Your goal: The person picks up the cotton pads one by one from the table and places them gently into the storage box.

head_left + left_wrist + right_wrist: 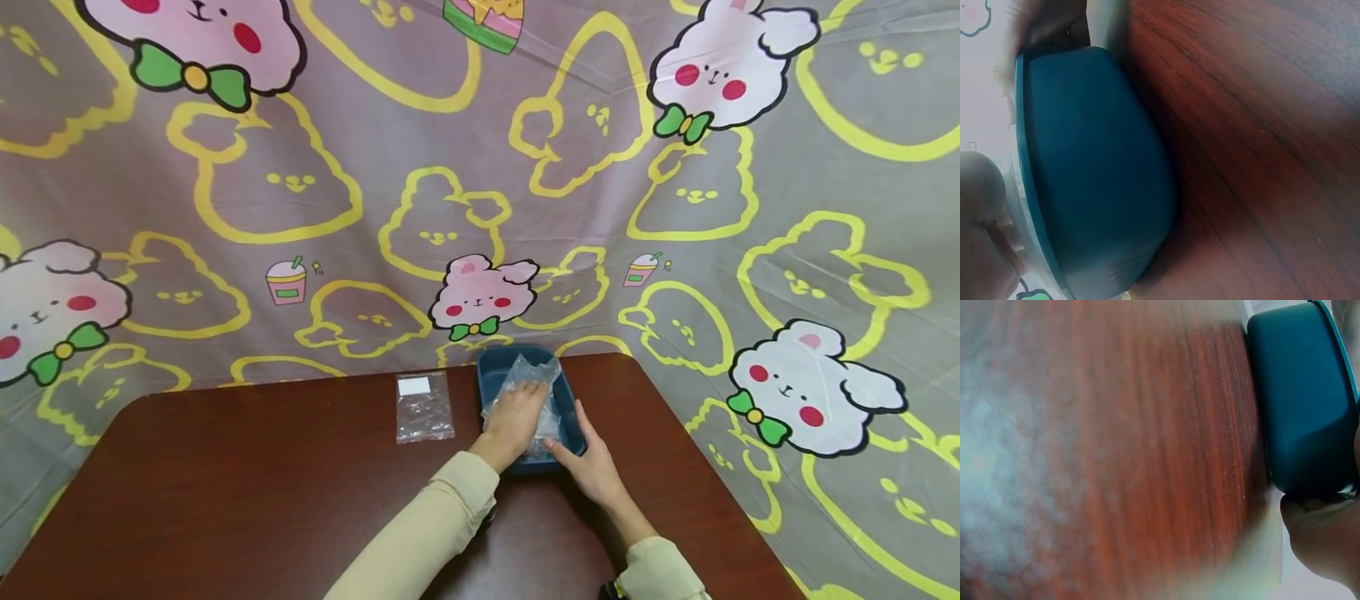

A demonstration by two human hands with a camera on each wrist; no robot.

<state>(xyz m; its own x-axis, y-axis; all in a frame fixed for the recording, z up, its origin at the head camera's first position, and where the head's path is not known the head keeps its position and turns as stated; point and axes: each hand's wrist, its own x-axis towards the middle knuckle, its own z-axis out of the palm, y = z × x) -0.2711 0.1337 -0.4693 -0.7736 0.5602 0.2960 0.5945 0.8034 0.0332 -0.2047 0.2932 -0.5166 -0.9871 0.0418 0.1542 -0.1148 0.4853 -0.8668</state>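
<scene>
A dark blue plastic bin (491, 362) sits on the table with crumpled clear plastic bags (529, 372) inside it. My left hand (514, 423) reaches over the bin's left side, and its extended fingers press on the bags. My right hand (600, 473) holds the bin's near right corner, thumb at the near rim and fingers along the right side. In the left wrist view the bin's outer wall (1091, 162) fills the middle. From the right wrist, the bin (1304, 394) shows at the right edge, right hand (1325, 540) against its end.
Left of the bin, a flat clear zip bag (424, 417) with a white label lies on the brown table (247, 492). A patterned cloth (420, 108) hangs behind the table and along its right side, close to the bin's far end.
</scene>
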